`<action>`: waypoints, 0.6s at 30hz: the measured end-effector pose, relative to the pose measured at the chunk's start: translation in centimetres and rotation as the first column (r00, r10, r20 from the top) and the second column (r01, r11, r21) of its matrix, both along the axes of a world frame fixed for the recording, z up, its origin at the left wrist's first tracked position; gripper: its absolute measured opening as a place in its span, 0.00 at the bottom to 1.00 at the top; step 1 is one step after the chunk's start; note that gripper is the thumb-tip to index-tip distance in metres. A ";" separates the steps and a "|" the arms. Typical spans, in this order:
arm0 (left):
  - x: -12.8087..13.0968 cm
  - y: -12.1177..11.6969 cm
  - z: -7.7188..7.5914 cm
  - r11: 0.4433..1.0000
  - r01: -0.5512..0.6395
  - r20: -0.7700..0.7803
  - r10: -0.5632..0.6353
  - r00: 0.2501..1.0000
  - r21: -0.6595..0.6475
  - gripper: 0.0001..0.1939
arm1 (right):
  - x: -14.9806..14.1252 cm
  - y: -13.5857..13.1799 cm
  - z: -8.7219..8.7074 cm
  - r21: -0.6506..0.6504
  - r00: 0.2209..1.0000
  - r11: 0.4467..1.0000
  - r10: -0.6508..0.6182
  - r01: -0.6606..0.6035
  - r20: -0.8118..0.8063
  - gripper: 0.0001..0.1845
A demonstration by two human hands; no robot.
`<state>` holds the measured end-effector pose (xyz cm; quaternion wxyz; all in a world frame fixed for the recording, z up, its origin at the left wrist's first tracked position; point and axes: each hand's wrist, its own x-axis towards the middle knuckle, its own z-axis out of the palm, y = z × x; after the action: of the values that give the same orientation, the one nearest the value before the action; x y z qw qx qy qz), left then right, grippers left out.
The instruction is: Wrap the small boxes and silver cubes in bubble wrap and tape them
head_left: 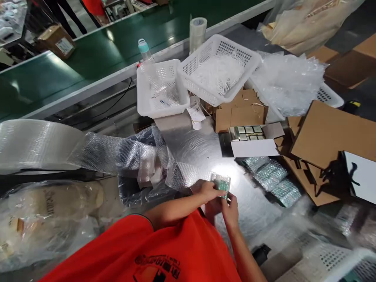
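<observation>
Both of my hands are over the metal tabletop, close to my body. Between them is a small green packet (pixel 221 184) in clear bubble wrap. My left hand (pixel 208 190) grips its near left side, the thumb lying across it. At the packet's lower right edge, my right hand (pixel 230 208) holds it with bent fingers. A strip of bubble wrap (pixel 183 174) runs from the left up to my left hand; I cannot tell whether it joins the packet. Several similar wrapped green packets (pixel 272 176) lie in a row to the right.
A large bubble wrap roll (pixel 38 145) feeds over a lined bin (pixel 129 192) at left. An open white box (pixel 255 148) holds several small green-and-silver boxes. White baskets (pixel 141 94), a tape roll (pixel 197 33) and flattened cardboard (pixel 337 133) surround the table. Behind runs a green conveyor (pixel 96 58).
</observation>
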<state>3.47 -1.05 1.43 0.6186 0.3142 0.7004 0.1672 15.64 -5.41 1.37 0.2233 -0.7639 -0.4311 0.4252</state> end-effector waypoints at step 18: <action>-3.9 -0.4 -1.3 0.987 -0.032 -0.225 0.068 0.972 0.159 0.07 | -5.9 1.3 1.8 -0.196 0.778 0.962 0.270 -0.191 0.567 0.43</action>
<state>-0.39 -1.40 0.08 0.5028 0.3607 0.7599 0.1992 9.79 -4.13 3.15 -0.0241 -0.8117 -0.5413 0.2182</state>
